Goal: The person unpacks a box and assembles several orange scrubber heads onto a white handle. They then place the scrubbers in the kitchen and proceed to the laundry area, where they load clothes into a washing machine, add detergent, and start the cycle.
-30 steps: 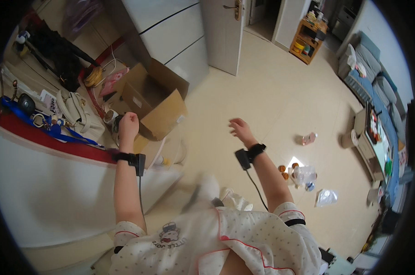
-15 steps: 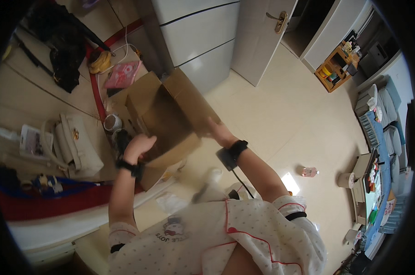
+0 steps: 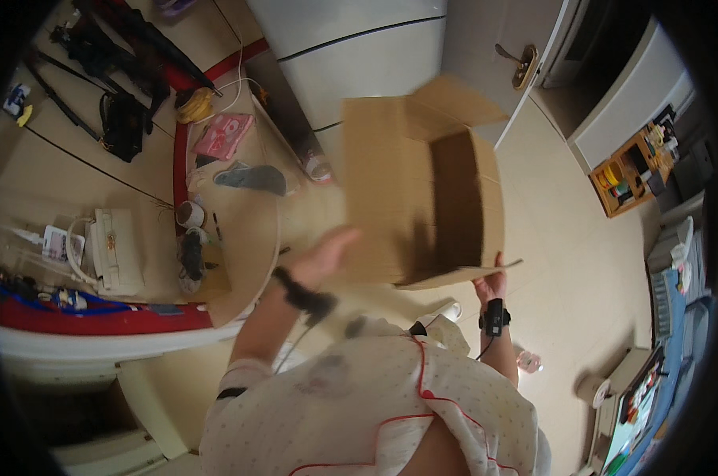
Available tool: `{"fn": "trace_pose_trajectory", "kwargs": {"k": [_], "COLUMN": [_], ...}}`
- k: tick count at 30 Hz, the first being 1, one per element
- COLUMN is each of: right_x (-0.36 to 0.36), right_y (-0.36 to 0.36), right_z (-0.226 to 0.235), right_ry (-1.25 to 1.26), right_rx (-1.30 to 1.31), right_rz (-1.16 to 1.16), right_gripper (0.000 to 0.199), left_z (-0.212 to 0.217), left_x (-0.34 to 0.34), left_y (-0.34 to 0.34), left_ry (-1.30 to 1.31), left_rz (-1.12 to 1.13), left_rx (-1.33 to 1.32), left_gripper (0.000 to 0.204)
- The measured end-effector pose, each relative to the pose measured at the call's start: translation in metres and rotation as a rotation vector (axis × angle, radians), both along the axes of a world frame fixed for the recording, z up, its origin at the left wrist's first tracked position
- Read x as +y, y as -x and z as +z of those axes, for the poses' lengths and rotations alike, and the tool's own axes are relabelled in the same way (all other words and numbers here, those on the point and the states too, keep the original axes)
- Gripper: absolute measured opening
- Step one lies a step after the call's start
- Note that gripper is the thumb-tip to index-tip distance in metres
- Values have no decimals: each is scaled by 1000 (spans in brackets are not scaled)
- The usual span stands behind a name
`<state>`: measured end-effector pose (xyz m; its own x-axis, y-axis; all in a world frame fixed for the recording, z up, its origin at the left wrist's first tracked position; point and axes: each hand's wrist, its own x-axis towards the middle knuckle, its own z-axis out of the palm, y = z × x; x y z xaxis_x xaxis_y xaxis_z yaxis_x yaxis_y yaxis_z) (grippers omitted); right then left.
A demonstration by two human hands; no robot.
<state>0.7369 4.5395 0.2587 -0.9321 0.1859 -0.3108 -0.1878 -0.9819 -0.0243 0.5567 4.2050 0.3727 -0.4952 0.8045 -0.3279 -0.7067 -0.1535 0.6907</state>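
An open cardboard box (image 3: 375, 182) hangs tilted in front of me, its flaps spread and its inside facing up toward me. My right hand (image 3: 491, 287) grips its near flap at the right corner, thumb on top and fingers underneath. My left hand (image 3: 325, 255) is blurred beside the box's left flap, with its fingers stretched out. Whether those fingertips touch the cardboard cannot be made out. No contents show in the visible part of the box; its far inner side is in shadow.
On the red-edged surface at left lie a cream handbag (image 3: 119, 250), a pink packet (image 3: 224, 136), a grey insole-shaped piece (image 3: 252, 178) and a tape roll (image 3: 190, 214). A fridge (image 3: 351, 55) and door (image 3: 486, 47) stand behind the box. A bottle (image 3: 528, 362) is on the floor.
The box has swung right and up, away from the left-hand surface, uncovering the grey piece there. My right hand has moved to its near right corner; my left hand has come off its near-left edge.
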Motion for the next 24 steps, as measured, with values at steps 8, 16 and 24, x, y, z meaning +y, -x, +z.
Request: {"fn": "trace_pose_trajectory", "kwargs": {"k": [8,16,24], "right_x": [206,283,440], "right_y": [-106,-118,-86], "right_z": [-29,35,14], "right_ry": [-384,-215,-351], "right_rx": [-631,-789,-745], "right_rz": [-231,-402,-136], "right_gripper": [76,108,96], "left_z": [-12,-58,-116], "left_x": [297,493,685], "left_y": [-72,-107,-75], "left_ry": [92,181,65], "left_rz": [-321,-401,-654], "left_rx": [306,632,586], "left_gripper": [38,40,31]}}
